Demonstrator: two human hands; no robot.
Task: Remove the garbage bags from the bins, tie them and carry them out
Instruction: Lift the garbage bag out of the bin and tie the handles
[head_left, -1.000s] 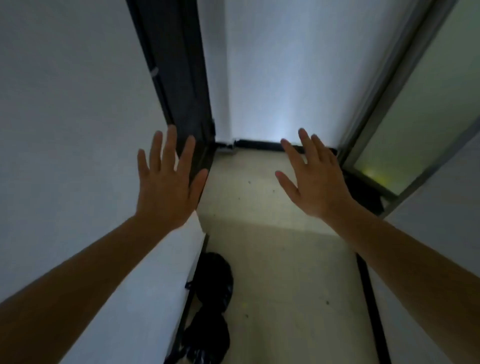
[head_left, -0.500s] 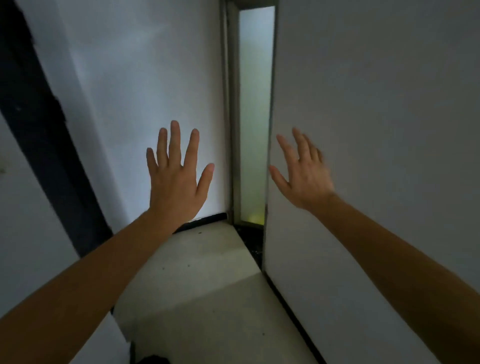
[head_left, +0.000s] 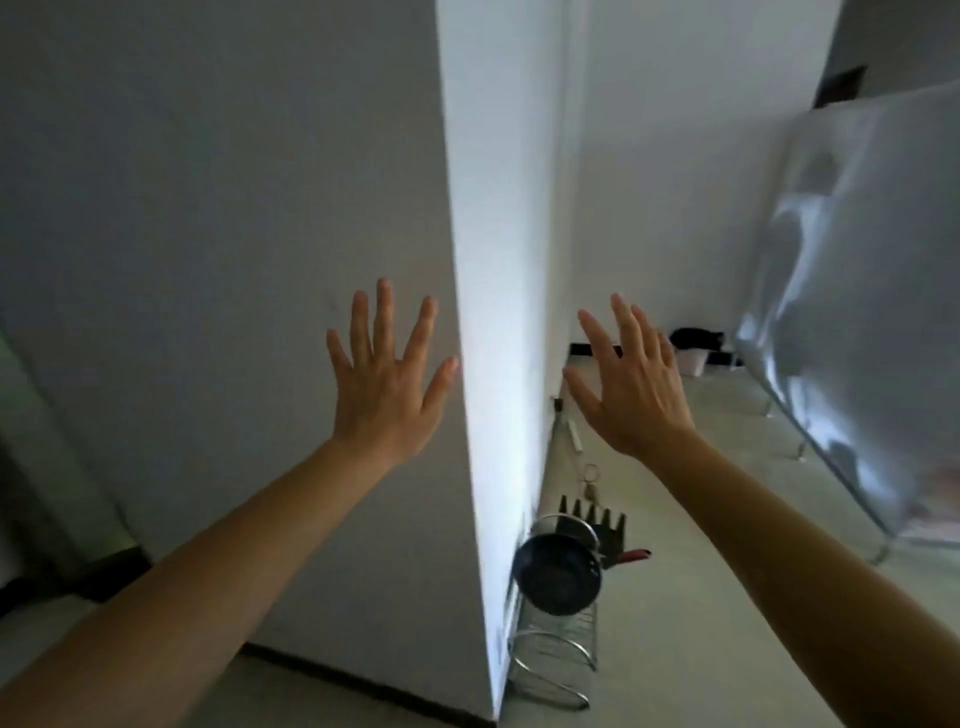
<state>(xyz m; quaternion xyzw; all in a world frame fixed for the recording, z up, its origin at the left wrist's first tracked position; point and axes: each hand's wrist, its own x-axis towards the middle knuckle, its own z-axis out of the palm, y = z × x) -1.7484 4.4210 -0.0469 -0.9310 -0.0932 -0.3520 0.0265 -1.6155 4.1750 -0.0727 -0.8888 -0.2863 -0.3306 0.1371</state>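
White-painted wall corner (head_left: 498, 260) splits the view top to bottom. Dark skirting strip (head_left: 363, 686) runs along its foot, pale floor (head_left: 701, 623) on both sides.

Left hand (head_left: 387, 387) is raised in front of the shaded wall face, back to camera, fingers straight and spread, holding nothing. Right hand (head_left: 631, 387) is the same on the lit side: flat, fingers splayed, empty. Hands are well apart, with the corner edge between them.

Only task item in view is a small white bin (head_left: 692, 362), far back at the foot of the rear wall, upright, mouth up. Black garbage bag (head_left: 696, 338) shows at its top as a low dark lump, wider than tall, long axis running along the wall. Too small and blurred to tell whether it is tied.

Against the lit wall face, low down, a chrome wire rack (head_left: 556, 660) holds a round black pan (head_left: 558, 574) tilted on edge. A red handle (head_left: 631, 555) pokes out to the right. Glossy grey sheeted surface on metal legs (head_left: 857, 312) sits at right.
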